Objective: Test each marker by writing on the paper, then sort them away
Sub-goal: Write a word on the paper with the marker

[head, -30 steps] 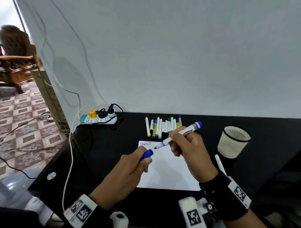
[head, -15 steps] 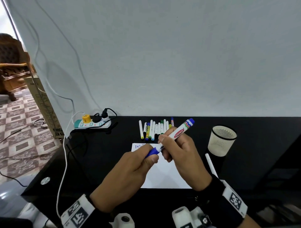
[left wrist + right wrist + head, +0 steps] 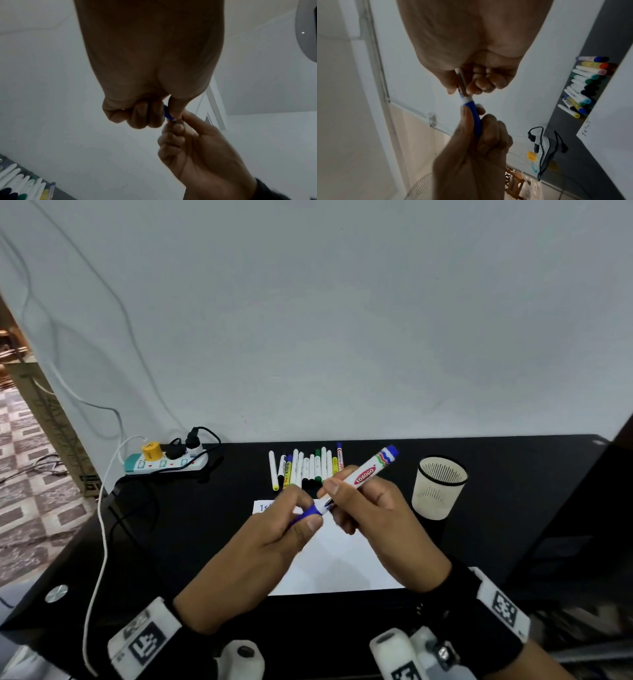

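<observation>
My right hand [image 3: 346, 491] grips a white marker [image 3: 368, 472] with a blue end, held slanted above the white paper [image 3: 339, 559]. My left hand [image 3: 301, 515] pinches the blue cap [image 3: 313, 511], which sits over the marker's tip. The right wrist view shows the blue cap [image 3: 475, 119] pushed onto the white marker [image 3: 462, 83]. The paper carries a short blue word at its top left corner. A row of several markers [image 3: 308, 465] lies on the black table [image 3: 205, 525] behind the paper.
A cream mesh cup [image 3: 438, 487] stands right of the paper. A power strip [image 3: 164, 462] with plugs and cables lies at the back left, and a white cable [image 3: 102, 542] runs down the table's left side. The wall stands close behind the markers.
My hands have come together. The cap, held apart from the bare tip a second ago, now sits on the marker's tip.
</observation>
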